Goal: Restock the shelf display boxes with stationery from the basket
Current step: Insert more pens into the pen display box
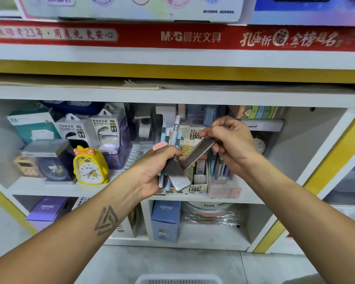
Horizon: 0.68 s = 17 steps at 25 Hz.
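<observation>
Left hand [154, 171] grip closed round bundle of pens [173, 134] plus flat grey packet [177, 177], pink eraser [159, 146] poking above knuckles. Right hand [232, 144] pinches second grey packet [199, 152] by upper end, packet tilted, lower end meeting left-hand packet. Both hands held just before middle shelf [49, 188], in front of display box [195, 187] marked 0.7 and 100. Pink-fronted box [225, 188] just beside, right. Yellow duck clock [90, 167] left on same shelf; power bank boxes [90, 130] behind. White basket [178, 279] rim at bottom edge.
</observation>
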Motion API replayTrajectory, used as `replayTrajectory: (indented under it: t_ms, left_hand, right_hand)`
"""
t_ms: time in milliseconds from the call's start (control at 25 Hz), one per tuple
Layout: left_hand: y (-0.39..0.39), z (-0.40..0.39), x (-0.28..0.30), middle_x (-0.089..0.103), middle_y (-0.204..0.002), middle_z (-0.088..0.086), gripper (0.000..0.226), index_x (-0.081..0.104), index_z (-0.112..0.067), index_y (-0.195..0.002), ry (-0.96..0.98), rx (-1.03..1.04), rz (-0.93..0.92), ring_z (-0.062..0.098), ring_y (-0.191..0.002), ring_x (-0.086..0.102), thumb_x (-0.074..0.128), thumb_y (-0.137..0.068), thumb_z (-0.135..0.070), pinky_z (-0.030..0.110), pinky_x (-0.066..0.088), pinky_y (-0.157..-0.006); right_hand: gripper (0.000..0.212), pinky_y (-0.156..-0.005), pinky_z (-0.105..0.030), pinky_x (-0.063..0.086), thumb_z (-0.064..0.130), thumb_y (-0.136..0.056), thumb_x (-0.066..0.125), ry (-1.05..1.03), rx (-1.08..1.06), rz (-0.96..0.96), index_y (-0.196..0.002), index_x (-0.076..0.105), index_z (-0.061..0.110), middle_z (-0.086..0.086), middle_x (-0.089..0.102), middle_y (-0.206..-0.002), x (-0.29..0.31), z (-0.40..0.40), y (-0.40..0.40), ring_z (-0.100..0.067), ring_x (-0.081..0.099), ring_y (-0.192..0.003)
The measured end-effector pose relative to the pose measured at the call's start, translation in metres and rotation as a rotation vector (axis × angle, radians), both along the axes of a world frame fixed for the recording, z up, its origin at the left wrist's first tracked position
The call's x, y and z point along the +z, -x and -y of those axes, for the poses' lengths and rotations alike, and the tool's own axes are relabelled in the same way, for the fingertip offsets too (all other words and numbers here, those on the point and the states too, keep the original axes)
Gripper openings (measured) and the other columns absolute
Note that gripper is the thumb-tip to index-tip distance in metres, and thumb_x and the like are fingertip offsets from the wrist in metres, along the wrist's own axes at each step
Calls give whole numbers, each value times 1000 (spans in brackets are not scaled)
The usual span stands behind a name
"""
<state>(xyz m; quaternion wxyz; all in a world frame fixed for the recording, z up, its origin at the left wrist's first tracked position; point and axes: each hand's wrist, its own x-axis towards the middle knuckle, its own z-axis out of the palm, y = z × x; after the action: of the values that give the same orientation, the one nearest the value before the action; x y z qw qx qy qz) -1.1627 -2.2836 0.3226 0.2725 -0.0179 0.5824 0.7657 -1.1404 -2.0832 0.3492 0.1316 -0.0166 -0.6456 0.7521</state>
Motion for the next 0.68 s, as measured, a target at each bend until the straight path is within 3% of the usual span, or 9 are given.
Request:
replayTrajectory:
  t_ms: [160, 240, 360, 480, 520, 640, 680]
  left_hand:
    - [3, 10, -4, 70, -75, 21, 9, 61, -13, -77, 88, 25, -48, 27, -61, 68, 66, -85, -11, 32, 54, -57]
    - [1, 10, -3, 69, -70, 19, 12, 63, -14, -74, 91, 16, -64, 25, -57, 66, 67, -84, -10, 30, 52, -54]
    - [-2, 6, -1, 68, -65, 11, 10, 63, -15, -76, 102, 35, -93, 21, -54, 65, 68, -83, -10, 22, 44, -42]
    - [-4, 0, 1, 67, -65, 12, 13, 62, -17, -74, 112, 26, -97, 19, -51, 63, 68, -85, -13, 17, 34, -36]
    - [-4, 0, 2, 68, -65, 12, 13, 62, -17, -74, 114, 23, -98, 20, -51, 63, 68, -85, -15, 17, 34, -36]
    - [-4, -1, 0, 68, -67, 12, 12, 64, -19, -73, 129, 10, -108, 22, -56, 63, 70, -84, -17, 18, 33, -38]
    - [-3, 0, -1, 68, -67, 11, 12, 64, -19, -73, 133, 9, -111, 23, -59, 63, 70, -83, -17, 18, 33, -39]
  right_hand:
    - [5, -41, -20, 40, 3, -85, 73, -313, -11, -9, -85, 69, 4, -16, 70, -71, 5, -12, -2, -16, 51, -46]
    - [15, -48, -20, 46, 16, -83, 80, -469, 34, 16, -82, 73, 4, -13, 69, -65, 6, -21, -6, -16, 58, -51]
    - [15, -66, -21, 56, 7, -82, 80, -531, 80, 85, -94, 72, 3, -13, 76, -78, 2, -23, -9, -20, 74, -69]
    - [10, -73, -26, 61, 1, -93, 66, -496, 40, 112, -102, 68, 3, -15, 77, -82, -9, -15, -5, -22, 76, -76]
    - [9, -72, -26, 61, 5, -95, 65, -578, -4, 95, -103, 69, 6, -9, 77, -80, -13, -14, -3, -19, 76, -74]
    - [10, -72, -26, 54, 23, -93, 70, -1124, -139, -94, -101, 76, 22, 15, 70, -80, -18, -15, -3, -8, 66, -74]
    - [12, -75, -28, 53, 25, -93, 71, -1218, -156, -176, -102, 77, 21, 14, 69, -85, -19, -15, -4, -11, 64, -78]
